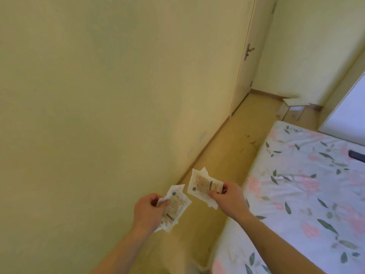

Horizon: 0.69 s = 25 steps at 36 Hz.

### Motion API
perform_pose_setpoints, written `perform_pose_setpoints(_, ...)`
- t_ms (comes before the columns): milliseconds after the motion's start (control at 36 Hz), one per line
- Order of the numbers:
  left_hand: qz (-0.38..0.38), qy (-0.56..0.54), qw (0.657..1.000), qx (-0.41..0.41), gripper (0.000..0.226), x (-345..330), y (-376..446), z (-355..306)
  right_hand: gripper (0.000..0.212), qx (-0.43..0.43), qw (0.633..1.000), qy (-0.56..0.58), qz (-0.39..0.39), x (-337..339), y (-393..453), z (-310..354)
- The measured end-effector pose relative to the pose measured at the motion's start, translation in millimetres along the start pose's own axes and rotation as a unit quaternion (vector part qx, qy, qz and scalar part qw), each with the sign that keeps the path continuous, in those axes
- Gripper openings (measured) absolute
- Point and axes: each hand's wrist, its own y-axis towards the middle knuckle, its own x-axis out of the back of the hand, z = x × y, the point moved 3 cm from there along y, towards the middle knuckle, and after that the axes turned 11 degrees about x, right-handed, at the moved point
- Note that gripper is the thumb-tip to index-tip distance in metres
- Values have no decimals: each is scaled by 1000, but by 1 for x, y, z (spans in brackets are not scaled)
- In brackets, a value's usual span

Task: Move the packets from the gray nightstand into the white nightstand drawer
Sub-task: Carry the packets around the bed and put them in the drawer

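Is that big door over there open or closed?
Closed. The door lies flush with the wall, no gap shows along its edge, and its handle sticks out into the room.

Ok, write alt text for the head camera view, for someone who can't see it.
A person's left hand and right hand each grip a bunch of white packets, left bunch and right bunch, held in the air over a floor strip between a yellow wall and a floral-sheeted bed. No nightstand is in view.

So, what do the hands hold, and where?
Each grips packets: left hand holds its packets by the left edge, right hand holds its packets by the right end.
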Motion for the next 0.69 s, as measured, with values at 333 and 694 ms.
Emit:
perform_pose_setpoints(333, 117, 34, 988, -94, 23, -32, 140, -119, 11, -80, 988, 29, -131, 35, 88, -9)
perform_pose_setpoints(694, 169, 82, 971, -149, 15, -173, 279, -296, 17, -116, 961, 70, -239, 145, 260, -66)
